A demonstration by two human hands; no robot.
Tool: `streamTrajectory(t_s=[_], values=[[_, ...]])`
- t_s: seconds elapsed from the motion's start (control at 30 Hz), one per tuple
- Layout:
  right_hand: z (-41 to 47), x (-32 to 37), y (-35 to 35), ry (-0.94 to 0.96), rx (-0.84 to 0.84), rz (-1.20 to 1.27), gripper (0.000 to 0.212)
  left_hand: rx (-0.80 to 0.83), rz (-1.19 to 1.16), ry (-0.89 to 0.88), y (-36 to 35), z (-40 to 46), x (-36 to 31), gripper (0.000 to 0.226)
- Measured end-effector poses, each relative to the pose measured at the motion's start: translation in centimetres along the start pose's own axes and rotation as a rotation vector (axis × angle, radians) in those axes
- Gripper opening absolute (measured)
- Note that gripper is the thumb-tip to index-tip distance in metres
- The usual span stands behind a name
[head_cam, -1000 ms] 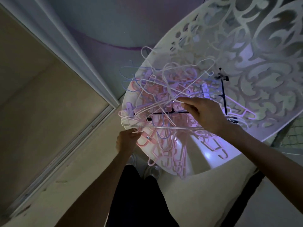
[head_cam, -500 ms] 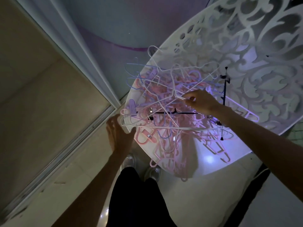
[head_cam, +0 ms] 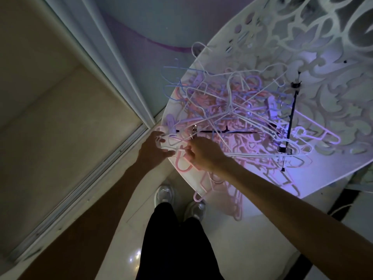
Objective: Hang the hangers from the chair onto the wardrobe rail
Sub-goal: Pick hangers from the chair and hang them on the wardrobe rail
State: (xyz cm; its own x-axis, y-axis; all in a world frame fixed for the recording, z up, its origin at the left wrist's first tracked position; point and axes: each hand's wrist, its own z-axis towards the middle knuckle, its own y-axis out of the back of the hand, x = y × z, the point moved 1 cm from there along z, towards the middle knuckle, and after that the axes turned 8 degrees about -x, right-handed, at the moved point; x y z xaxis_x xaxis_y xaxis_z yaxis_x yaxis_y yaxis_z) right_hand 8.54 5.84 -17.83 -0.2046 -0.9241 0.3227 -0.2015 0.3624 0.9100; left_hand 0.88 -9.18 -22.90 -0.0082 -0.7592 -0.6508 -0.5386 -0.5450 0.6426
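Nearest to me, I am seeing my shoes [head_cam: 165,196] on the pale floor [head_cam: 232,229]. Just past them, my left hand [head_cam: 154,151] is curling its fingers around the left corner of a white hanger [head_cam: 252,156]. My right hand [head_cam: 203,153] is pinching the same end, close beside it. Farther back, the white chair [head_cam: 333,98] is holding the pile of hangers [head_cam: 228,102], pink, blue and white, all tangled on its seat.

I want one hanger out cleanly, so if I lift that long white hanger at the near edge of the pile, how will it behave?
The white hanger looks thin, so probably light and slightly springy. It threads through the tangled pile, so it will likely snag and drag others along.
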Motion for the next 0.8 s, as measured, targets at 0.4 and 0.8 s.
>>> streamTrajectory(t_s=[0.4,0.8], values=[[2.2,1.6,-2.2,-0.225,0.044,-0.022,0.025,-0.091,-0.4,0.184,-1.8,-3.6,0.2,0.108],[0.6,-1.2,-1.3,0.081,-0.087,0.038,0.03,-0.253,-0.316,0.209,-2.9,-4.7,-1.0,0.104]])
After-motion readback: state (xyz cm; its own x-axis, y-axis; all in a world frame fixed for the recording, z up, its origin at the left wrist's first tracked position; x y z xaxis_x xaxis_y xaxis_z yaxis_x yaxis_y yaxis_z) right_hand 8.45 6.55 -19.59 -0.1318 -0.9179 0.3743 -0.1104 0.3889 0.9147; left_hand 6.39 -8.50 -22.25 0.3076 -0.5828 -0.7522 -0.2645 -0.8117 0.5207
